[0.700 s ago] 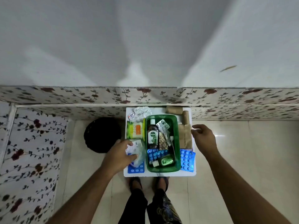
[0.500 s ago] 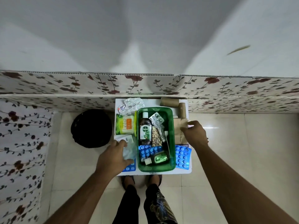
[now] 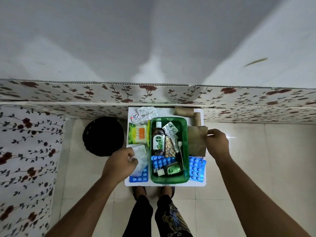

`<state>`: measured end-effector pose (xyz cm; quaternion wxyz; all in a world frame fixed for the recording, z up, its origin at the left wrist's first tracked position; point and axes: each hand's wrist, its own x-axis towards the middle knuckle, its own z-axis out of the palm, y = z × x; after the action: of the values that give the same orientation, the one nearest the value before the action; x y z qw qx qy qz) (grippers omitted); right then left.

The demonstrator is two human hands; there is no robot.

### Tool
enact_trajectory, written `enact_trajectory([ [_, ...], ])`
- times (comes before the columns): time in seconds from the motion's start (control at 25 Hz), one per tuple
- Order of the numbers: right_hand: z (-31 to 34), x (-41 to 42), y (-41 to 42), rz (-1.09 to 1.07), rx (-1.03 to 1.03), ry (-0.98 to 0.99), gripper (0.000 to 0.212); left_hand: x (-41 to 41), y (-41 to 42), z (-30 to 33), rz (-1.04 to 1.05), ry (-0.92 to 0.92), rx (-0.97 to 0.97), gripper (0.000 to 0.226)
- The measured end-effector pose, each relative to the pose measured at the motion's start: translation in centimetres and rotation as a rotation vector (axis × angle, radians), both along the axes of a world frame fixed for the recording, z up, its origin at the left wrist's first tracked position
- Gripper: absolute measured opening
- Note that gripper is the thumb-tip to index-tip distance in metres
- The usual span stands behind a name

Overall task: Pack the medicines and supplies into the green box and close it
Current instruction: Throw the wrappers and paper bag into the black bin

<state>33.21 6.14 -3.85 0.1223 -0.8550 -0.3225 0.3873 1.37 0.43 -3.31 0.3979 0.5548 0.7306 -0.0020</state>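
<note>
The open green box [image 3: 186, 161] stands on a small white table [image 3: 164, 183]. Inside lie a brown Dettol bottle [image 3: 158, 140], silver pill strips [image 3: 169, 129], a blue blister sheet [image 3: 160, 161] and a small green bottle [image 3: 171, 169]. My left hand [image 3: 120, 165] is closed on a clear plastic pouch [image 3: 141, 155] left of the box. My right hand [image 3: 216, 143] pinches the right edge of a brown bandage piece [image 3: 196, 141] lying right of the box.
A green cotton-swab pack [image 3: 137, 135] and a foil packet [image 3: 145, 114] lie left and behind the box. Brown bandage rolls [image 3: 183, 111] sit at the back right. Blue blister sheets [image 3: 196, 169] lie at both front corners. A black round bin [image 3: 103, 135] stands on the floor to the left.
My right hand has come down onto the brown bandage piece and taken its edge. My left hand has closed tighter on the plastic pouch.
</note>
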Motion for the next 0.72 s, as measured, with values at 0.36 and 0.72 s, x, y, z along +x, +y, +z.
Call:
enact_trajectory([
  [0.36, 10.3, -9.4, 1.1, 0.053, 0.433, 0.164, 0.002, -7.9, 1.5, 2.9, 0.641, -0.284, 0.159, 0.019],
  [0.72, -4.9, -34.2, 2.8, 0.593, 0.278, 0.076, 0.014, -23.5, 2.4, -14.2, 0.846, -0.358, -0.006, 0.024],
])
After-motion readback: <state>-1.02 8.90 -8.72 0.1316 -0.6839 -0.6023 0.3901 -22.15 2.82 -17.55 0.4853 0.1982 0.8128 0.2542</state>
